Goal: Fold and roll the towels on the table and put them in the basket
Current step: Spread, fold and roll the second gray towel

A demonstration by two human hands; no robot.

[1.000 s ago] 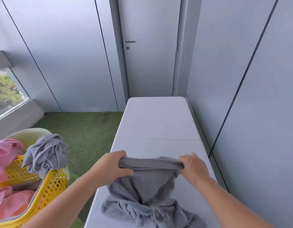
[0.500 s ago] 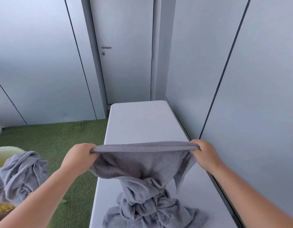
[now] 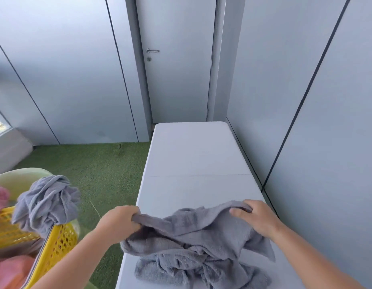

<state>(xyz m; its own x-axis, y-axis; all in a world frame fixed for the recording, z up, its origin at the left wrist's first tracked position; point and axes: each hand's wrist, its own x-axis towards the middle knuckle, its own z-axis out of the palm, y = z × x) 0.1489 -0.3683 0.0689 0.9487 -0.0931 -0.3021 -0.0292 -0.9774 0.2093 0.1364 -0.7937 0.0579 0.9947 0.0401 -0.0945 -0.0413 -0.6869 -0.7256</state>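
Observation:
A crumpled grey towel (image 3: pixel 199 245) lies on the near end of the white table (image 3: pixel 193 161). My left hand (image 3: pixel 120 222) grips its far edge at the left corner. At the right corner my right hand (image 3: pixel 256 217) holds the same edge, fingers curled over the cloth. The edge sags between the two hands, low over the table. The rest of the towel is bunched in a heap below. To the left stands a yellow basket (image 3: pixel 55 245) with another grey towel (image 3: pixel 45 201) draped over its rim.
Pink cloth (image 3: pixel 7 270) fills the yellow basket, and a pale green tub (image 3: pixel 20 178) stands behind it. Green artificial turf (image 3: pixel 93 170) covers the floor left of the table. Grey walls run close along the table's right side, with a door (image 3: pixel 176 59) behind its far end.
Both hands pulled the towel's edge apart and lifted it taut, then lowered it toward the table, where it now sags. The view swung back left, showing the basket again.

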